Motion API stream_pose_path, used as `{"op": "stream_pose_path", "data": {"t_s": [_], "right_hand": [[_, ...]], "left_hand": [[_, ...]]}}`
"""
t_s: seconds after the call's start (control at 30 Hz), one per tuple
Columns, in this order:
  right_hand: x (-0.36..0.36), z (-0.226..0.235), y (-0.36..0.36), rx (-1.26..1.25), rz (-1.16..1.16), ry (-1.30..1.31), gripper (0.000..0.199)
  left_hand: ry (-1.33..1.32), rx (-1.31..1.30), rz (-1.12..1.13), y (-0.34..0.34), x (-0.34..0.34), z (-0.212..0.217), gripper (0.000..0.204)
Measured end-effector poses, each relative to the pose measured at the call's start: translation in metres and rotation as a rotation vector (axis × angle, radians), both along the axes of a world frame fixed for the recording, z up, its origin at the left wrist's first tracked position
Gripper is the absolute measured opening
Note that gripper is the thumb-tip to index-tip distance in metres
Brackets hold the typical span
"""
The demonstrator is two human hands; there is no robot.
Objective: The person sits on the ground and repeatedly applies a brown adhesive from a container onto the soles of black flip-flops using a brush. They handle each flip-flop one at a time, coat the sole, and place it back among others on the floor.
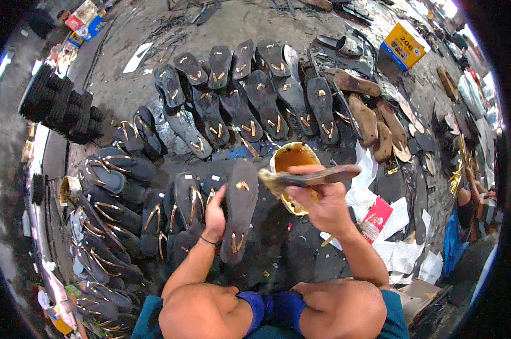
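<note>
My left hand is closed on the edge of a dark sandal sole, held upright with its strap ends showing at the top and bottom. A flat, dark brush lies across my right hand, gripped between thumb and fingers. Its yellowish, caked tip points left toward the sole, apart from it. Below and behind the brush stands a pot of amber glue, its rim smeared. My right hand partly covers the pot.
Ahead, several sandal soles lie in rows, strap ends up. Finished-looking sandals with gold straps crowd the left, beside stacked black soles. On the right are brown soles, paper scraps, a red packet and a yellow-blue box.
</note>
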State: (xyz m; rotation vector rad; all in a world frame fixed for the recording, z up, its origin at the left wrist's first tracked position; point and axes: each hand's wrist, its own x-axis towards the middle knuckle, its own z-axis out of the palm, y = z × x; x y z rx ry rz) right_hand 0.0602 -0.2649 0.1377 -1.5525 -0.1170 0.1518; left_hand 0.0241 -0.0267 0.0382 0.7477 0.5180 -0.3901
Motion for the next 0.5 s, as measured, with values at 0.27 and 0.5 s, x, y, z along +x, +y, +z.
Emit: {"op": "stream_pose_path", "data": {"t_s": [0.27,0.5], "right_hand": [[0.004,-0.010,0.051,-0.246,0.177,-0.703,0.030],[0.030,-0.017,0.037,-0.232,-0.053,-0.455,0.025]], "left_hand": [[-0.208,0.040,-0.077,0.004,-0.001,0.028,0.057],[-0.163,-0.342,0.081,0.009,-0.007,0.025,0.069]]}}
